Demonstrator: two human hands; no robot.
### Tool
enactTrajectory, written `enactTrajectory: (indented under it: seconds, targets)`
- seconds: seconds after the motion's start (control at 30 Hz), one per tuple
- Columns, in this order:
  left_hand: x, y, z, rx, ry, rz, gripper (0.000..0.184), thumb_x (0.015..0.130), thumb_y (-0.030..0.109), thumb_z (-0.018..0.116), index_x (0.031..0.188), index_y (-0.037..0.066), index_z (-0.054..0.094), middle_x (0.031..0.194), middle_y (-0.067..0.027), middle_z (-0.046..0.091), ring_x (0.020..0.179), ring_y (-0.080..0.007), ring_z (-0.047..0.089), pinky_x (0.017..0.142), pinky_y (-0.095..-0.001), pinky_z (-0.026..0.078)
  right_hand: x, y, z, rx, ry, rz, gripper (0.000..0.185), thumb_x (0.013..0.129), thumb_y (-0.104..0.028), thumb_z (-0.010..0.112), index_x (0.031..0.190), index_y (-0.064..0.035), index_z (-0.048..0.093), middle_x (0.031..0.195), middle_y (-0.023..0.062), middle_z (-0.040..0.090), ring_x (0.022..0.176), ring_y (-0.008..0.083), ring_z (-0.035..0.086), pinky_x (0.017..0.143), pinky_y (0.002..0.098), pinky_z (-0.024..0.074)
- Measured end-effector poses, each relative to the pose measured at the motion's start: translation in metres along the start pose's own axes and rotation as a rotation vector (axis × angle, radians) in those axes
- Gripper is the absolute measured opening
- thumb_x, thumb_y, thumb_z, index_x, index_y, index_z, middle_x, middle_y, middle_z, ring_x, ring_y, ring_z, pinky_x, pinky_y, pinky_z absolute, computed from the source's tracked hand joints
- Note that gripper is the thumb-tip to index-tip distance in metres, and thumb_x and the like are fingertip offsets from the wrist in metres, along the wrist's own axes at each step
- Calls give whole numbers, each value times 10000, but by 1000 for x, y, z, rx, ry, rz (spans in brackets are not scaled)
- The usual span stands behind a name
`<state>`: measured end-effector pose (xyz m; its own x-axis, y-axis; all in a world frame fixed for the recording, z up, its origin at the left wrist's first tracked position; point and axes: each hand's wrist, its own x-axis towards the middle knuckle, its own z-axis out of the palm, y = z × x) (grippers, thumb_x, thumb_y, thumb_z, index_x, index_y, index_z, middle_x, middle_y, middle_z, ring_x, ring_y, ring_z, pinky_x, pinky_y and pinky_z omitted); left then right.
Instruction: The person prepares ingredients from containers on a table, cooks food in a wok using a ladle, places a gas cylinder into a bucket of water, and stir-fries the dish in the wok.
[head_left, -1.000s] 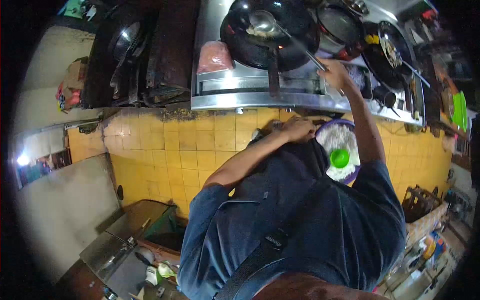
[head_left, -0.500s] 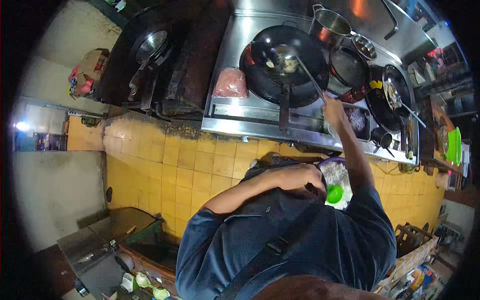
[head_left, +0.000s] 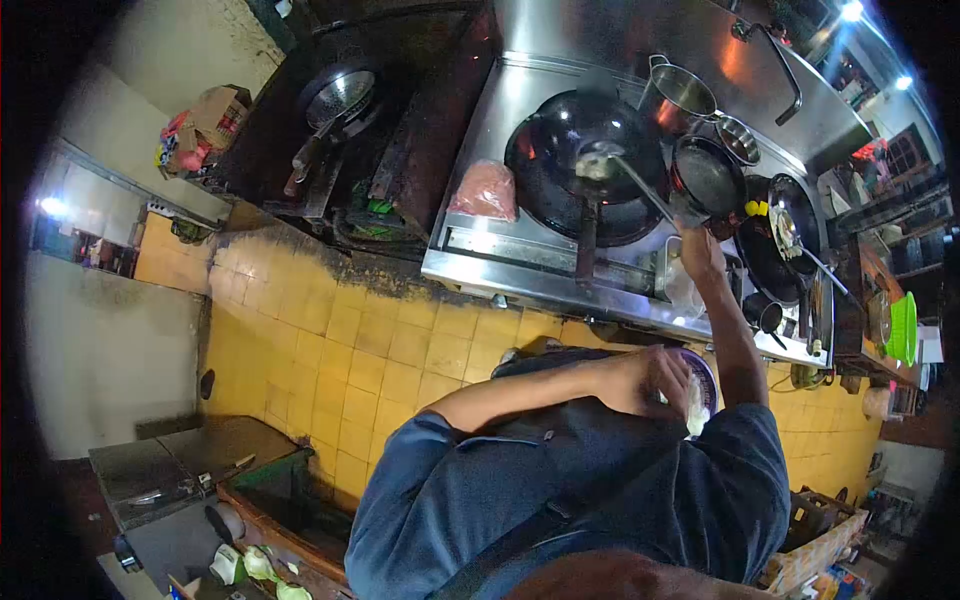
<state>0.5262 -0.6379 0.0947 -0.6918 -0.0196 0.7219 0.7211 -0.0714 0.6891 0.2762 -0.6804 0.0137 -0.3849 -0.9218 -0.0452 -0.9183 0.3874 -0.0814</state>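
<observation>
My right hand (head_left: 700, 248) is closed around the end of a long metal ladle (head_left: 645, 188), whose head rests in the black wok (head_left: 550, 150) on the stove. Some pale food (head_left: 594, 165) lies in the bottom of the wok, around the ladle's head. My left hand (head_left: 655, 382) is in front of my body, over the near side of a purple-rimmed tub (head_left: 707, 372). Its fingers look apart and bent downward, slightly blurred. White, rice-like contents (head_left: 697, 412) show beside the fingers; my hand and arm hide much of the tub.
A bag of pinkish food (head_left: 486, 190) lies left of the wok on the steel stove (head_left: 460, 262). To the right stand a steel pot (head_left: 682, 92), a dark pan (head_left: 708, 175) and another wok with a utensil (head_left: 790, 225). A strainer (head_left: 340, 98) lies at far left.
My left hand has moved right over the tub, and its fist has loosened. The green bowl in the tub no longer shows. The ladle stays in the wok; the view has shifted.
</observation>
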Motion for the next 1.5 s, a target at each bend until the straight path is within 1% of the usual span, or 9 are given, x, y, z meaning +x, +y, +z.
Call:
enactTrajectory:
  seconds: [0.23,0.33,0.57,0.67,0.87,1.17,1.23,1.33,1.5]
  targets:
    - [-36,5,-13,88,-93,-295,136,748,67,614,867,13,654,816,-102,640,794,-224,584,691,-331,443,38,9,73,127,220,-67,417,790,-35,449,1202,-101,476,931,265,570,890,398,555,744,450,445]
    - [-62,17,-24,218,-18,-494,186,793,129,599,952,37,629,911,-107,637,837,-226,599,762,-319,445,33,6,57,947,-242,185,467,754,-18,513,1212,-102,483,650,96,559,484,168,532,451,309,425]
    - [-217,12,-30,128,715,-1046,273,824,185,595,1030,6,581,924,-94,627,841,-150,587,773,-270,446,-37,-13,-35,517,-222,-65,510,714,-114,619,1201,-73,476,701,166,551,583,234,556,574,351,430]
    - [-313,-21,-19,180,1104,-1128,266,809,157,597,1021,-2,574,875,-97,637,758,-140,595,691,-252,464,-30,8,5,335,8,-262,417,717,-119,568,1128,-66,516,895,246,558,911,376,542,753,403,424]
    - [-468,-66,42,158,1391,-1530,217,771,193,620,912,30,598,674,-88,616,493,-127,534,406,-223,379,-2,-34,51,224,59,16,465,727,-72,488,1189,-28,449,914,252,571,903,392,545,813,455,426]
    - [-513,-86,102,130,1549,-1458,351,775,360,553,917,52,643,860,-102,646,779,-167,605,675,-296,474,34,-33,61,249,147,-122,471,700,-107,523,1164,-35,485,889,247,577,856,383,558,772,431,441]
    - [-522,-94,90,623,959,-1697,334,789,341,539,934,56,636,902,-97,643,811,-186,608,708,-299,472,44,-32,82,170,154,-73,480,698,-109,532,1168,-26,475,836,232,578,826,378,558,741,432,444]
    - [-509,-101,79,428,1441,-1423,359,775,351,574,926,30,630,908,-104,644,842,-186,609,735,-291,474,49,-35,93,97,269,-37,507,696,-98,540,1187,-16,448,817,226,572,814,373,559,717,443,442]
    - [-479,-95,59,352,1533,-1301,249,732,161,618,904,-19,630,795,-137,648,717,-183,620,649,-288,488,47,-17,86,40,160,-260,500,713,-101,542,1199,-37,444,880,204,574,800,359,566,712,441,450]
